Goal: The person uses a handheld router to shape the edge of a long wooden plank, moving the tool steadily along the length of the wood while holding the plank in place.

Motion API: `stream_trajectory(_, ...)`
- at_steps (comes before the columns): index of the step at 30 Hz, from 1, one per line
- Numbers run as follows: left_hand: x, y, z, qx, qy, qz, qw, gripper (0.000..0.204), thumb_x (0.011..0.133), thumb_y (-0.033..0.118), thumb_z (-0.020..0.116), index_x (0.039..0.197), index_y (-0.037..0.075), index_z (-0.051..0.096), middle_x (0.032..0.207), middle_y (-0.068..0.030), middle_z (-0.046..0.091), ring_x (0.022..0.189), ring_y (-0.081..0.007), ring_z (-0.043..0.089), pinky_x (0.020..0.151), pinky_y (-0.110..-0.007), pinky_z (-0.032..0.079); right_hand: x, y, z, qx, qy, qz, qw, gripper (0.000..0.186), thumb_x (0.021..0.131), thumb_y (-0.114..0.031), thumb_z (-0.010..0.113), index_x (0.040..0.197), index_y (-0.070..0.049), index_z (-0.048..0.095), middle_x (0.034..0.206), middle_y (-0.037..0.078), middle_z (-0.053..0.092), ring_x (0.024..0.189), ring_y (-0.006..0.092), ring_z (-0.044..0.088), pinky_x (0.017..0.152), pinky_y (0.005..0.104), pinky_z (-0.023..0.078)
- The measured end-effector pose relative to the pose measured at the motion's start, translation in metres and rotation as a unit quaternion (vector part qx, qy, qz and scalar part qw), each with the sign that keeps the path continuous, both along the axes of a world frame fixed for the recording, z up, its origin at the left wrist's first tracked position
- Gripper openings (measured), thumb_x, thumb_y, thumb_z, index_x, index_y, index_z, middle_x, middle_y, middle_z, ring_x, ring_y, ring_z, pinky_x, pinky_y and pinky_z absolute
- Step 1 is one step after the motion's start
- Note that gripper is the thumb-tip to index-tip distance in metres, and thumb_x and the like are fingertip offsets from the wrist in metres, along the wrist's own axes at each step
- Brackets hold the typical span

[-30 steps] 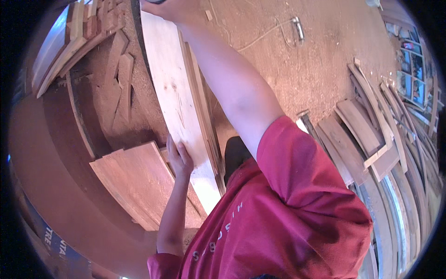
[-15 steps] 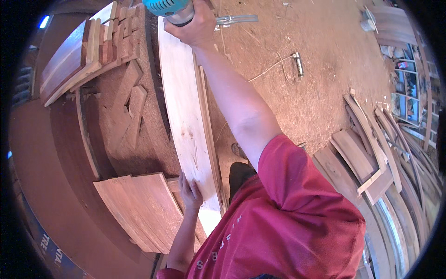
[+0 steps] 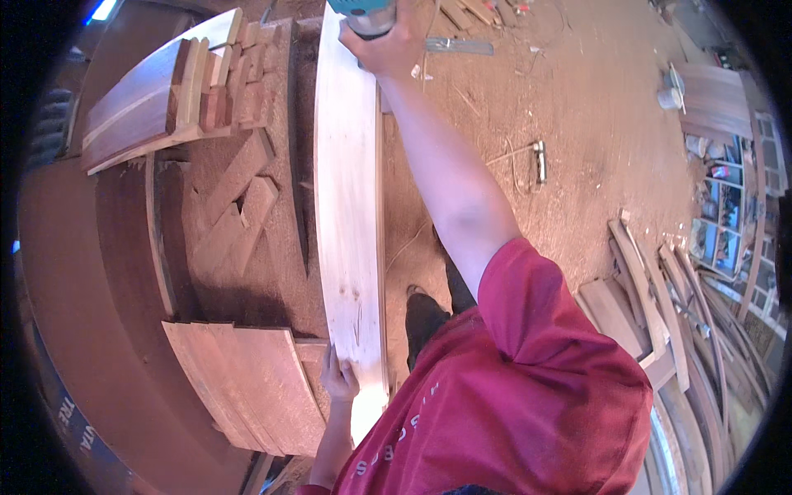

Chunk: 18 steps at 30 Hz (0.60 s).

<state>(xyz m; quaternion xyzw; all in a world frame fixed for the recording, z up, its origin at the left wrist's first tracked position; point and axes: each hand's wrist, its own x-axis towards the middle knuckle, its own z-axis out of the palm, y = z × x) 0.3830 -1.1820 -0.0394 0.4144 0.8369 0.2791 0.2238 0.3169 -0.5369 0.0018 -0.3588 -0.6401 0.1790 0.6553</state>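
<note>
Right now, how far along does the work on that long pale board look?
The pale board lies flat on the sawdust-covered bench, already looking smooth on top. The right hand grips a teal power tool at the board's far end, while the left hand steadies the near end. What remains cannot be told; reddish boards lie beside it, apparently untouched.

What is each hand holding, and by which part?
The right hand grips a teal power tool around its body, on the plank's far end. The left hand presses flat on the plank's near end, without closing on it.
</note>
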Motion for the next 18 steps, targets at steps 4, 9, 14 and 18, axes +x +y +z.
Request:
stream_trajectory(4, -0.001, 0.004, 0.002, -0.017, 0.017, 0.013, 1.0, 0.057, 0.108, 0.037, 0.044, 0.138, -0.008, 0.06, 0.133, -0.0342, 0.063, 0.12, -0.0523, 0.063, 0.102, -0.054, 0.052, -0.009, 0.05, -0.017, 0.041, -0.012, -0.026, 0.999, 0.077, 0.064, -0.039, 0.092, 0.125, -0.003, 0.063, 0.102, 0.019, 0.072, 0.091, 0.0403, 0.072, 0.079, 0.049, 0.058)
stream_trajectory(9, -0.004, 0.009, 0.008, -0.036, 0.046, 0.001, 0.998, 0.062, 0.108, 0.041, 0.041, 0.14, -0.009, 0.056, 0.135, -0.0358, 0.06, 0.124, -0.055, 0.059, 0.103, -0.059, 0.049, -0.031, 0.09, -0.018, 0.04, 0.012, -0.038, 0.998, 0.07, 0.06, -0.039, 0.091, 0.115, -0.002, 0.065, 0.095, 0.019, 0.07, 0.086, 0.0419, 0.07, 0.075, 0.0512, 0.056)
stream_trajectory(14, -0.003, 0.002, 0.002, -0.051, 0.073, 0.019, 0.996, 0.071, 0.107, 0.049, 0.04, 0.148, -0.008, 0.045, 0.141, -0.0371, 0.054, 0.125, -0.057, 0.057, 0.103, -0.061, 0.049, -0.046, 0.136, -0.012, 0.018, -0.006, -0.037, 0.999, 0.072, 0.062, -0.039, 0.091, 0.117, -0.001, 0.065, 0.096, 0.018, 0.07, 0.087, 0.0396, 0.071, 0.076, 0.0498, 0.056)
stream_trajectory(18, -0.003, 0.0, -0.001, -0.073, 0.088, 0.018, 0.993, 0.072, 0.106, 0.051, 0.038, 0.149, -0.006, 0.046, 0.14, -0.0386, 0.054, 0.125, -0.0571, 0.057, 0.101, -0.062, 0.049, -0.059, 0.179, -0.013, 0.026, -0.018, -0.054, 0.998, 0.074, 0.062, -0.04, 0.091, 0.12, -0.001, 0.065, 0.098, 0.019, 0.071, 0.087, 0.0394, 0.071, 0.076, 0.0504, 0.057)
